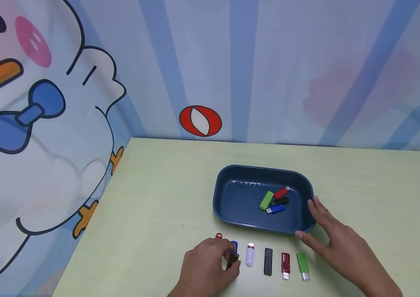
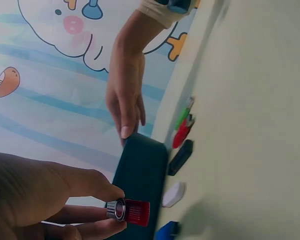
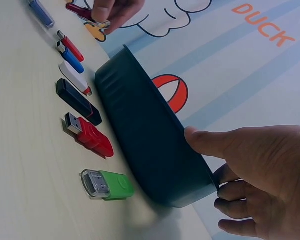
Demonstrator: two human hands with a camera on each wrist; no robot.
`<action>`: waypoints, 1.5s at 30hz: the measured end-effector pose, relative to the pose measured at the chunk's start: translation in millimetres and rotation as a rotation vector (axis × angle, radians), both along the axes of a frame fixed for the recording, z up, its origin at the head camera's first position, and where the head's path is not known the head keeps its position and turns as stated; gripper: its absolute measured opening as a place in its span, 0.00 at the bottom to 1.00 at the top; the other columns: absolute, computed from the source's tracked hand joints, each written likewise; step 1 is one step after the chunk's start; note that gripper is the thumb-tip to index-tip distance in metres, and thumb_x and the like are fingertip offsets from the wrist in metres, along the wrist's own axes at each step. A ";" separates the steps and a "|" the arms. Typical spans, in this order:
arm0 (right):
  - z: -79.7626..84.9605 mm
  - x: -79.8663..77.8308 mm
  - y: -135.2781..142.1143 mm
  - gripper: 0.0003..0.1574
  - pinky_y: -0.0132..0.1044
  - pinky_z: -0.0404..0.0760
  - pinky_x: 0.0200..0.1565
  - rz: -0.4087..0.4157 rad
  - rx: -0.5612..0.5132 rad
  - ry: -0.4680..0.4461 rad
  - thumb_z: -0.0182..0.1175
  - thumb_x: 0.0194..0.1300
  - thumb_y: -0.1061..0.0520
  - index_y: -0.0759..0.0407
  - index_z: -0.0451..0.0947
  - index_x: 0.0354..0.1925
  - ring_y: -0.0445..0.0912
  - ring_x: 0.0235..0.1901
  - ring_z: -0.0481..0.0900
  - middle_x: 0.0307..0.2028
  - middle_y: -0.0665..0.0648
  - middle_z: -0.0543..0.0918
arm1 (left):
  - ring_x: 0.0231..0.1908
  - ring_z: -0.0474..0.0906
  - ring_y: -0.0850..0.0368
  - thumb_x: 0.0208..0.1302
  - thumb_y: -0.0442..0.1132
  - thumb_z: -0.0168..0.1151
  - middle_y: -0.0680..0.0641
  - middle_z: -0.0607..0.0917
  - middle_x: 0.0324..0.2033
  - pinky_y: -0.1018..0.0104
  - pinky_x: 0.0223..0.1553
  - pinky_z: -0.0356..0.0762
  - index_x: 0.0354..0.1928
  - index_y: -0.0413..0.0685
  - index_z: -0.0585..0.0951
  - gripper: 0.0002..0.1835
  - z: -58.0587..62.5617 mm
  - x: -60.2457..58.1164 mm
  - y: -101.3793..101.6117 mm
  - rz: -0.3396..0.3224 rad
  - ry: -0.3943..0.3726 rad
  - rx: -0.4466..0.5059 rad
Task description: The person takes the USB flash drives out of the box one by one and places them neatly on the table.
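My left hand [image 1: 210,264] pinches a dark red USB stick [image 2: 137,212] with a silver swivel cap between thumb and fingers, raised above the table. In the head view that stick looks dark, partly covered by the fingers. My right hand [image 1: 343,243] touches the near right corner of a dark blue tray [image 1: 228,220], thumb at the front rim, fingers extended along the right side. Green [image 1: 266,200], red [image 1: 281,192], black [image 1: 280,201] and blue [image 1: 276,209] USB sticks lie together in the tray's right half.
Before the tray, a row has blue [image 3: 71,58], white [image 1: 250,255], black [image 1: 267,261], red [image 1: 285,264] and green [image 1: 302,264] USB sticks. Another red stick [image 3: 71,46] is mostly behind my left hand. Farther left lies a blue stick [image 3: 41,13]. A cartoon backdrop [image 1: 280,70] borders the table.
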State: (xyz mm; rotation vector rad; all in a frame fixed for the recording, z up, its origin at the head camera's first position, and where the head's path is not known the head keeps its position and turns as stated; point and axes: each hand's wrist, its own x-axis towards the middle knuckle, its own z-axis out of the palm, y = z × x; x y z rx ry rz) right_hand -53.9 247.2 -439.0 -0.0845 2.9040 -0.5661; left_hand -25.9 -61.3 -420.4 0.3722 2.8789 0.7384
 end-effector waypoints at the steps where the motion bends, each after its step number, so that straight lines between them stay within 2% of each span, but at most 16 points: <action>1: -0.2 0.0 -0.1 0.70 0.74 0.75 0.58 0.000 -0.001 -0.004 0.55 0.65 0.15 0.60 0.55 0.83 0.76 0.73 0.65 0.83 0.67 0.54 | 0.27 0.70 0.71 0.55 0.45 0.80 0.64 0.79 0.23 0.69 0.23 0.69 0.34 0.57 0.88 0.08 -1.4 0.9 0.9 0.006 -0.032 -0.010; 4: -0.5 0.5 -1.1 0.69 0.74 0.76 0.58 0.000 -0.004 -0.010 0.56 0.65 0.16 0.59 0.55 0.83 0.76 0.73 0.65 0.83 0.67 0.54 | 0.25 0.69 0.68 0.55 0.47 0.81 0.63 0.77 0.21 0.68 0.24 0.69 0.34 0.53 0.88 0.10 -5.6 2.3 3.2 0.030 -0.126 -0.030; 13: -1.5 -0.2 0.0 0.74 0.75 0.75 0.58 -0.012 0.005 -0.022 0.50 0.62 0.10 0.60 0.54 0.83 0.76 0.73 0.65 0.83 0.68 0.53 | 0.24 0.71 0.65 0.55 0.46 0.82 0.61 0.79 0.19 0.66 0.25 0.72 0.38 0.50 0.91 0.13 -18.0 5.7 4.5 0.052 -0.243 -0.049; 19: -0.9 0.2 -1.1 0.72 0.74 0.75 0.59 -0.010 -0.002 -0.010 0.52 0.63 0.12 0.60 0.54 0.83 0.76 0.73 0.65 0.83 0.68 0.54 | 0.24 0.72 0.63 0.55 0.46 0.83 0.60 0.81 0.19 0.65 0.26 0.73 0.34 0.50 0.89 0.12 -26.5 10.6 4.7 0.056 -0.254 -0.054; 23: -1.0 0.2 -0.3 0.72 0.74 0.76 0.58 -0.010 0.003 -0.017 0.53 0.64 0.13 0.60 0.54 0.83 0.76 0.73 0.65 0.83 0.68 0.54 | 0.24 0.72 0.63 0.55 0.45 0.83 0.59 0.81 0.20 0.64 0.27 0.75 0.32 0.50 0.88 0.11 -29.3 11.2 5.0 0.060 -0.288 -0.058; 45: -0.4 -1.1 0.4 0.73 0.74 0.76 0.58 -0.007 0.012 -0.017 0.51 0.63 0.12 0.59 0.53 0.83 0.76 0.73 0.65 0.83 0.68 0.53 | 0.20 0.68 0.64 0.54 0.49 0.83 0.58 0.76 0.17 0.65 0.21 0.69 0.30 0.53 0.87 0.13 -32.6 14.7 5.8 0.042 -0.202 -0.140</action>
